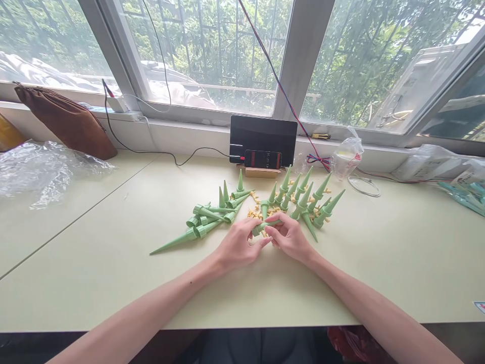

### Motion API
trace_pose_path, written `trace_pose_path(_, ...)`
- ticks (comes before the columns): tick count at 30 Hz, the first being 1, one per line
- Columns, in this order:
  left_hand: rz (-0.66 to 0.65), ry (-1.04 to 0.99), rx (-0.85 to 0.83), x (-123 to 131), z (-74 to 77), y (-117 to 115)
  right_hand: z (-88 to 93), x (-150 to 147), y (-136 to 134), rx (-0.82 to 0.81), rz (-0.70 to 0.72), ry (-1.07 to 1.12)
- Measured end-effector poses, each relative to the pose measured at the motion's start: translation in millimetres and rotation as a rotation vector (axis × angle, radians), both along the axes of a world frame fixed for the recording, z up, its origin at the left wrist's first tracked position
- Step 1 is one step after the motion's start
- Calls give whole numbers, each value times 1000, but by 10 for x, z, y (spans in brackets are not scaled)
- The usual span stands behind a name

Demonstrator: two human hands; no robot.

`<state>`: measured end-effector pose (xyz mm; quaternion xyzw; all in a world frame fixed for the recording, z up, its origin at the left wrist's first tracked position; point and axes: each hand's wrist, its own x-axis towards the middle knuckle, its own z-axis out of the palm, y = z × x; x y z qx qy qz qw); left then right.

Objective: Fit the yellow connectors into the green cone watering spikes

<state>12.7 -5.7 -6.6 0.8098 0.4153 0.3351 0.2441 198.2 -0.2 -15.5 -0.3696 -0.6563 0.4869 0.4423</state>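
Appeared to be a home workroom set up for small hand assembly. A long pale cream surface (94,263) ran under a wide barred window (212,50) with trees outside. A black tablet (263,134) and a charging smartphone (262,159) leaned at the sill. Also noted: piles of green plastic cone spikes (212,215), a crumpled clear plastic bag (41,172) and a brown suede pouch (68,121).

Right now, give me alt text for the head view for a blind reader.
A left hand and right hand together hold a green cone-shaped spike at a pale table, with more green spikes and small yellow pieces heaped behind.
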Motion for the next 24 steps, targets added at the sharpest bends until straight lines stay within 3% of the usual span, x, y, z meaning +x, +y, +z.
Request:
trace_pose_path(16, -96, -150, -157, 5, 59, -14, -33, 27, 19, 46, -121, -91)
trace_pose_path(24, -96, -125, -131, 7, 62, -16, -3, 19, 5, 65, -116, -111)
